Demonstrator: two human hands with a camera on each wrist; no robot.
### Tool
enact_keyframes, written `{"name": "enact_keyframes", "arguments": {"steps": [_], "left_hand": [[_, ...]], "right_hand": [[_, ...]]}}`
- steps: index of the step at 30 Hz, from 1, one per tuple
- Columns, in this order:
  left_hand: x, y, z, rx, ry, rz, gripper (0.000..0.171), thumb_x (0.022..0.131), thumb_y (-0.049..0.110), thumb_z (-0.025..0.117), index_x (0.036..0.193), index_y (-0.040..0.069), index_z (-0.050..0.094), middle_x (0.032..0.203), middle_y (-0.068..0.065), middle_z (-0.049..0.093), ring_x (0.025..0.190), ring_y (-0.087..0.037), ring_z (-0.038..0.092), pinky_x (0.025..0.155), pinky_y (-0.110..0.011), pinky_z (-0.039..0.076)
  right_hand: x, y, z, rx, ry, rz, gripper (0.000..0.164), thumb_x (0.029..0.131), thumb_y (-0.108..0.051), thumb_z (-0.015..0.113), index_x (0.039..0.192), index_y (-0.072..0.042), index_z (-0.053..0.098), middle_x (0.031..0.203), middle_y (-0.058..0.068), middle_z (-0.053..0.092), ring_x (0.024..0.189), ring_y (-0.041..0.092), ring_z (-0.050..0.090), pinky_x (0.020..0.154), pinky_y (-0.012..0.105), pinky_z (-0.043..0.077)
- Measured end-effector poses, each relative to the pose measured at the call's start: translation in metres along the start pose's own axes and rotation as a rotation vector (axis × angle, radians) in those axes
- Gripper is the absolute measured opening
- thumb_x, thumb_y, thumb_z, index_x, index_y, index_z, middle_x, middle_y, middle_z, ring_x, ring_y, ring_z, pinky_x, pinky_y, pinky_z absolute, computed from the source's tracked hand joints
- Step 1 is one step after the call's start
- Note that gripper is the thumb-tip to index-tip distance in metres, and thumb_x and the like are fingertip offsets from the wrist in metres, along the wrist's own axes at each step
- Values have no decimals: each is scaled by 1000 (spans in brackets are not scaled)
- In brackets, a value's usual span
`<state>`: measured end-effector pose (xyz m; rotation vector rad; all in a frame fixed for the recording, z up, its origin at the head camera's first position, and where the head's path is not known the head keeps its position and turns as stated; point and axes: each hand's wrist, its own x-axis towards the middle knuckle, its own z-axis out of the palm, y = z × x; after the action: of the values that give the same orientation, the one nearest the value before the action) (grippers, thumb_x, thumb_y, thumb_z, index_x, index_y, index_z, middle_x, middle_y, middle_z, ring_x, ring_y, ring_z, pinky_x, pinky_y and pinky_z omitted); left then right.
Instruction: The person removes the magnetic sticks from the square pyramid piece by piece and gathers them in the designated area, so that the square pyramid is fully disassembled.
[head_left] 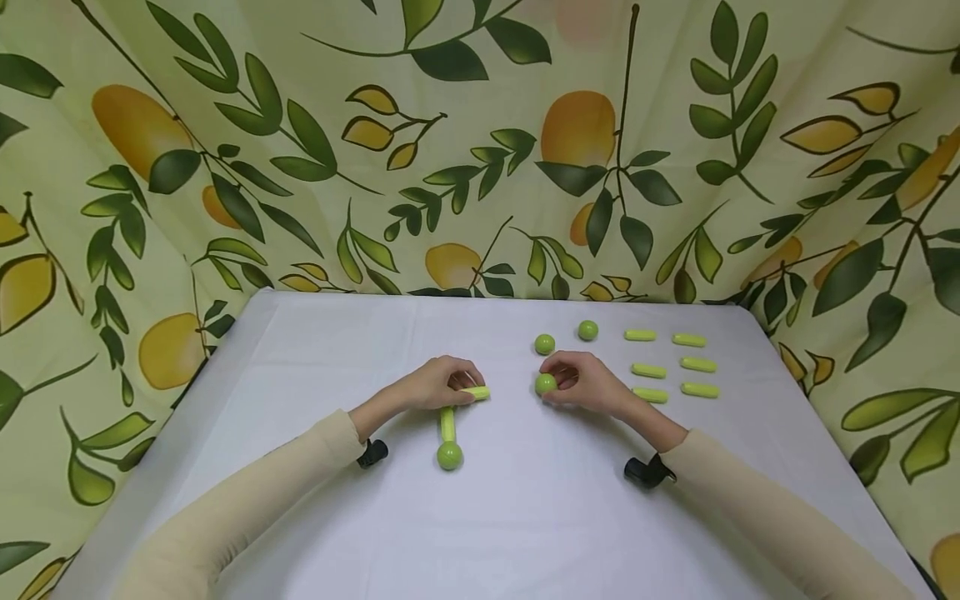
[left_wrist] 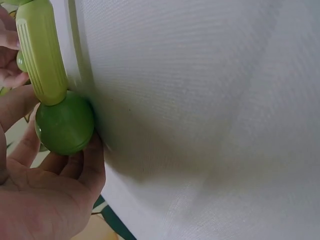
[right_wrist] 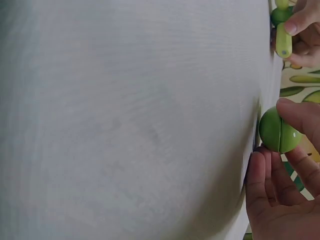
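Note:
My left hand grips a green ball at the corner of a small joined piece. From that ball a ribbed light-green rod runs toward the near side and meets another green ball. A second light-green rod points right from under the left fingers, its free end showing a small grey dot in the right wrist view. My right hand pinches a loose green ball with a seam line, between thumb and fingers, close to the table. A gap separates this ball from the rod's free end.
Two more green balls, one nearer and one farther, lie beyond the right hand. Several light-green rods lie in two columns at the right. The white-covered table meets a fruit-patterned curtain at the back.

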<state>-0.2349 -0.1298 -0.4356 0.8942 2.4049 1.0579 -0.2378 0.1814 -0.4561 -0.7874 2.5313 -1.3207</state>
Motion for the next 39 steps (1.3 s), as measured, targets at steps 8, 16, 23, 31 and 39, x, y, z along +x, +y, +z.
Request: {"name": "enact_keyframes", "arguments": {"steps": [8,16,23,31,39], "left_hand": [[-2,0,-1,3,13,10,18,92,0,74,110,1,71,101,-6,69,93,-17,65,83,-27,54],[-1,2,0,5,12,-2,18,93,0,74,110,1,71,100,-5,70,92,-16,65,83,-26,53],[-1,2,-1,-2,11,-8,17,93,1,74,110,2,71,98,-4,69,90,-15,64,82,-27,53],[0,2,0,2,2,-9,18,93,2,74,110,3,71,99,-2,69,89,-13,63,81,-26,53],[1,-1,0,11,-4,-2,19,92,1,75,110,3,71,99,0,68,90,-12,61,83,-26,52]], "right_hand": [[9,3,2,66,59,-3,38,80,4,85,113,6,68,108,17,67,95,32,66,80,33,58],[19,0,10,84,89,-17,40,79,4,86,115,8,69,111,19,67,97,34,67,82,38,57],[28,-6,17,50,81,-10,37,79,1,87,112,3,72,104,11,68,91,26,67,81,35,56],[29,-9,17,47,68,34,38,80,1,86,114,2,71,107,10,68,93,24,67,83,33,56],[24,-4,13,85,54,19,40,81,2,85,117,5,68,112,15,67,99,31,66,87,38,56]]}}
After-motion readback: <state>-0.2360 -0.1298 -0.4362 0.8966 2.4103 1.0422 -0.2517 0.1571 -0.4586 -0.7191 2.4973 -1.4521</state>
